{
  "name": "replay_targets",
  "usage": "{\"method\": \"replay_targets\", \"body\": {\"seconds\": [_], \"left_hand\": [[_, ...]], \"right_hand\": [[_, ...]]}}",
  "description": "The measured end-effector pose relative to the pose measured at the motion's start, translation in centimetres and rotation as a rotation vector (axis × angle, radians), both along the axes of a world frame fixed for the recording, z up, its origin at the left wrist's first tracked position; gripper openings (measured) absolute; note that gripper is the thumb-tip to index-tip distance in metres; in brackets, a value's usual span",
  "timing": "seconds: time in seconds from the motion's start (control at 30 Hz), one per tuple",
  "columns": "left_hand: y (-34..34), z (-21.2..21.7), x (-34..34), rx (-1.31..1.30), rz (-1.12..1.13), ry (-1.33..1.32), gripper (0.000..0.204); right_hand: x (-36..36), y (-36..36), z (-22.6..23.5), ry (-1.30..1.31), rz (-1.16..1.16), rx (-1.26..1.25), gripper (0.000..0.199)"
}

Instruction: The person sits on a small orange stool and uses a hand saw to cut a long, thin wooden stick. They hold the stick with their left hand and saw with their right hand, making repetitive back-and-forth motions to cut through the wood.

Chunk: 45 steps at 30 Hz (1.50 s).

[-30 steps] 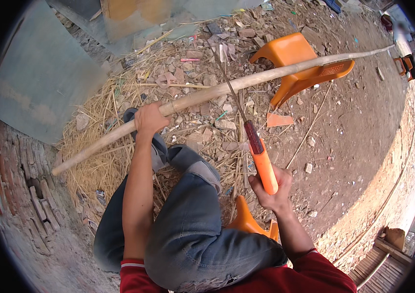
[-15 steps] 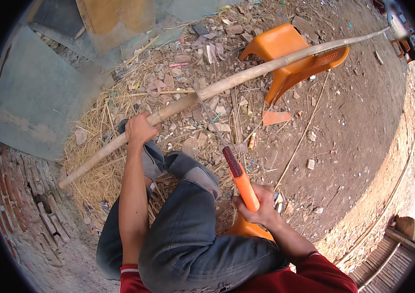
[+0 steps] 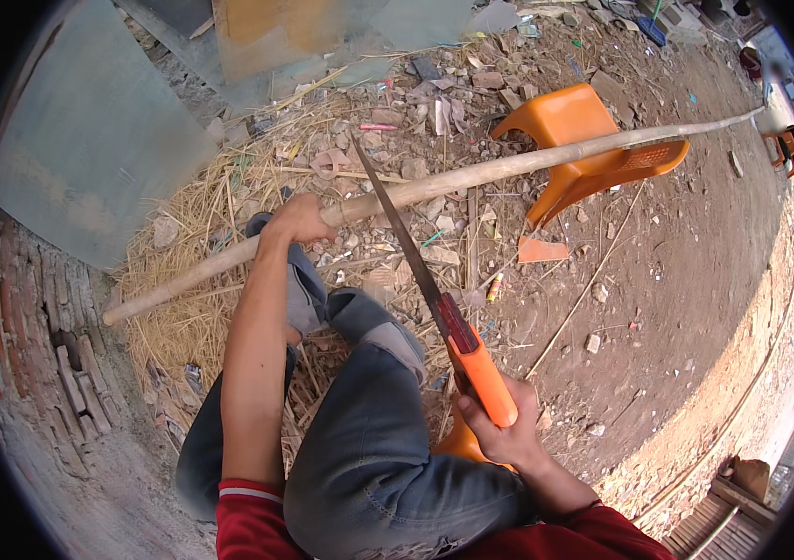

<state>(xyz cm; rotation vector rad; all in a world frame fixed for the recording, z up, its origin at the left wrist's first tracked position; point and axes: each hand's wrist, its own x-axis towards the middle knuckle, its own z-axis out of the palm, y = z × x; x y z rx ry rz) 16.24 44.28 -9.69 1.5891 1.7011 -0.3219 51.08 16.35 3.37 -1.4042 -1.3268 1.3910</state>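
1. Our right hand (image 3: pixel 499 431), nearest of all, is closed around the orange handle of a hand saw (image 3: pixel 434 299); the dark blade runs up and away to the left, its tip reaching the pole.
2. Our knees in blue jeans (image 3: pixel 369 439) fill the foreground (an orange seat edge (image 3: pixel 457 443) shows beneath the right thigh).
3. Our left hand (image 3: pixel 299 219) is wrapped tight around a long pale wooden pole (image 3: pixel 471 177), just left of where the blade crosses it.
4. The pole is bare, slightly bowed, thick at its lower-left end over the straw (image 3: pixel 191 280) and tapering toward the far upper right.
5. An orange plastic stool (image 3: pixel 574 121) lies under the pole's far half, the pole resting across it; no container holding anything shows.
6. Rubble, stones and scraps of litter cover the ground (image 3: pixel 677 308) between knees and stool.
7. A brick wall (image 3: pixel 33 336) stands left, a grey sheet (image 3: pixel 89 140) beyond it.
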Motion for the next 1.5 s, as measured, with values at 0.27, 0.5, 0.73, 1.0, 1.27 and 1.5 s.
{"method": "replay_targets", "body": {"seconds": [0.27,0.5,0.73,1.0,1.27,1.5], "left_hand": [[-3.3,2.5,2.4,0.268,-0.017,0.223,0.037],[-4.6,3.4,1.7,0.318,-0.007,0.261,0.034],[-6.6,0.4,4.1,0.387,0.042,0.234,0.031],[-6.4,0.9,2.7,0.460,-0.020,0.295,0.035],[-7.9,0.2,4.5,0.543,-0.018,0.306,0.036],[-8.0,1.3,3.1,0.671,-0.049,0.236,0.038]], "right_hand": [[-1.6,-2.2,3.5,-0.088,-0.001,-0.015,0.011],[-3.6,-1.0,2.0,-0.063,-0.032,-0.067,0.009],[-9.8,16.0,-2.8,-0.222,-0.101,0.061,0.020],[-10.0,23.1,0.7,0.236,0.063,-0.173,0.014],[-9.7,33.5,5.1,0.458,0.044,-0.106,0.019],[-7.2,25.1,8.9,-0.091,-0.041,0.355,0.026]]}}
